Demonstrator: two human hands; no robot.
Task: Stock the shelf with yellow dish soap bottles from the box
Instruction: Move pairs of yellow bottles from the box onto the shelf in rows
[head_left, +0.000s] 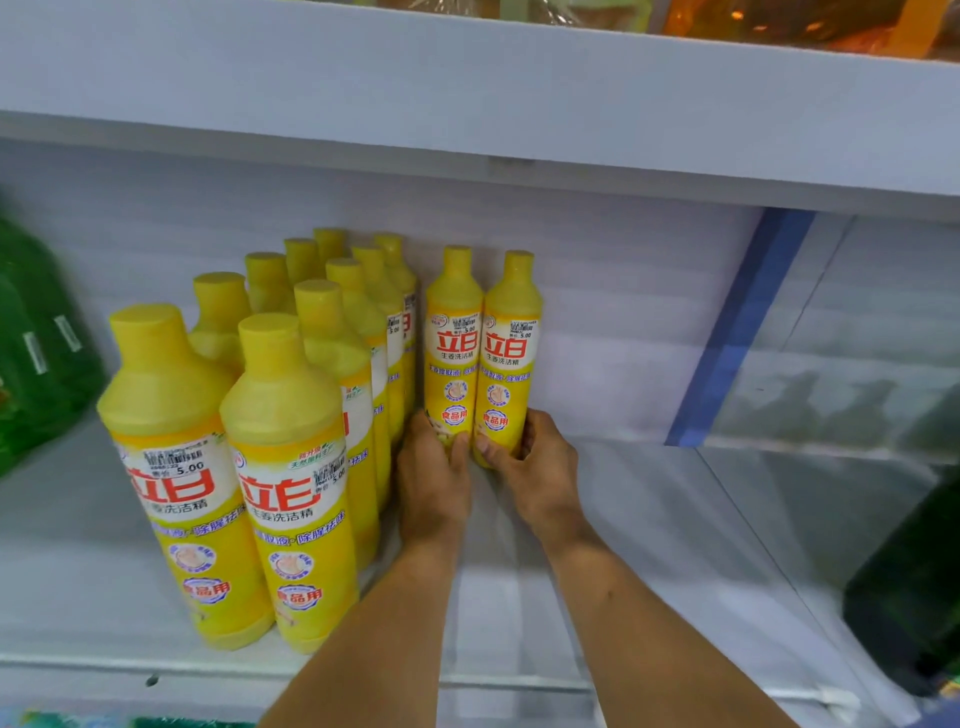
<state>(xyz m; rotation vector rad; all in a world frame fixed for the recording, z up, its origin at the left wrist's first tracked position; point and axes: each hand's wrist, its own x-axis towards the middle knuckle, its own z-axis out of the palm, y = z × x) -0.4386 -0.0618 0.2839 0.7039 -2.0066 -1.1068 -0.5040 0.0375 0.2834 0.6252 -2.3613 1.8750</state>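
Note:
Two yellow dish soap bottles stand upright side by side at the back of the white shelf (649, 519). My left hand (434, 478) grips the base of the left bottle (453, 343). My right hand (535, 462) holds the base of the right bottle (511, 348). Just to their left, several more yellow bottles (291, 457) stand in two rows running from the shelf's front edge to its back wall. The box is not in view.
Green packages (36, 343) sit on the shelf at the far left. A blue-edged clear divider (737, 332) bounds the shelf section on the right, with a dark green object (914, 582) beyond it. The upper shelf board (467, 93) overhangs the bottles.

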